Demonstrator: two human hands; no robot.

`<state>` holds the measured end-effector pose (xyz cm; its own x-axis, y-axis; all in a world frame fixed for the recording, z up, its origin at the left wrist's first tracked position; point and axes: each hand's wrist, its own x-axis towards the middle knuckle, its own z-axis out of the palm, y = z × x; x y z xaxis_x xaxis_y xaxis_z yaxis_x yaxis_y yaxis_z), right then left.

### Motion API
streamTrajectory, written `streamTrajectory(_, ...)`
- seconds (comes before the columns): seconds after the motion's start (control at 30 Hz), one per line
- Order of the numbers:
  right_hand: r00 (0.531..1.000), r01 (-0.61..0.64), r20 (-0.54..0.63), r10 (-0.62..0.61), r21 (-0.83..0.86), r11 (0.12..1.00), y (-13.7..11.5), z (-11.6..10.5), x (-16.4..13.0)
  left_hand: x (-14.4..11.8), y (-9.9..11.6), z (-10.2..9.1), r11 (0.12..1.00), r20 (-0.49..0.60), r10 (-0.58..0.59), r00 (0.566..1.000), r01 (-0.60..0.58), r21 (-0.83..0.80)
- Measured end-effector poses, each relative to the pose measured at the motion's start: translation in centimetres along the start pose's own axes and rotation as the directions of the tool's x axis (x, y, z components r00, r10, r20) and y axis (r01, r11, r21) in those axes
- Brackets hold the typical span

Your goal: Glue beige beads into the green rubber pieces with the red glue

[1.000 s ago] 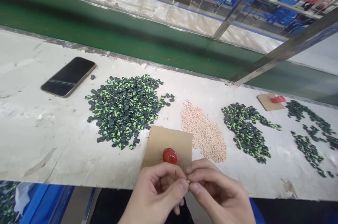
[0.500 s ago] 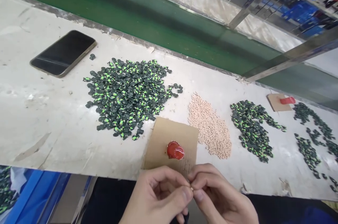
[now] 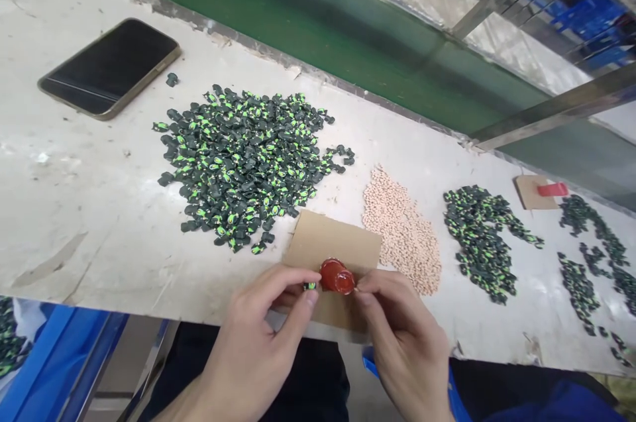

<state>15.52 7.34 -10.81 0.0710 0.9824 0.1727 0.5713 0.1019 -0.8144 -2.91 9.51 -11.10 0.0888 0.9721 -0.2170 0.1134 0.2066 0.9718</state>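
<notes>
hands sit at the near edge of the worktop (image 3: 89, 223), both over a cardboard square (image 3: 330, 246). left hand (image 3: 258, 336) has thumb and forefinger pinched shut on a tiny black-and-green piece (image 3: 310, 286), held just above the card. right hand (image 3: 397, 336) has its fingertips drawn together right against a red cap (image 3: 338, 276) on the card; looks like it touches it, but whether it actually grips the cap or holds something small i can't tell.

key bit: the red cap lies directly between the two hands, just right of the pinched piece, nearly touching it. so the piece is a hair to the cap's left, and the left hand is the one carrying it. the piece is too small to read any long axis.

further back, a big pile of black-green pieces (image 3: 243, 163) sits left of centre, a pile of beige pellets (image 3: 402, 230) just right of the card, and another dark pile (image 3: 481, 243) beyond that. phone (image 3: 109, 67) lies face up at far left, well apart from the hands. second card with a red thing (image 3: 539, 191) is way off right.
</notes>
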Motion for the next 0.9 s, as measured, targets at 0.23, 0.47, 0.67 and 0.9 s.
streamTrajectory(0.23, 1.0, 0.013, 0.024, -0.012, -0.04, 0.999, 0.3, -0.1, -0.3, 0.2, 0.5, -0.1, 0.997, -0.016, -0.078, 0.997, 0.078, -0.03)
streamTrajectory(0.47, 0.975, -0.216, -0.009, 0.221, 0.177, 0.96, -0.8, -0.8, -0.4, -0.2, 1.4, -0.6, 0.987, 0.006, -0.048, 0.999, 0.049, -0.153)
streamTrajectory(0.67, 0.909, -0.389, 0.123, 0.399, 0.597, 0.702, -1.9, -1.3, -0.9, 0.1, 2.8, 0.5, 0.793, 0.292, -0.321, 0.901, 0.424, -0.437)
streamTrajectory(0.9, 0.931, -0.329, 0.077, 0.356, 0.597, 0.732, -2.7, -1.3, -1.3, 0.3, 3.8, 1.7, 0.673, 0.379, -0.345, 0.859, 0.507, -0.538)
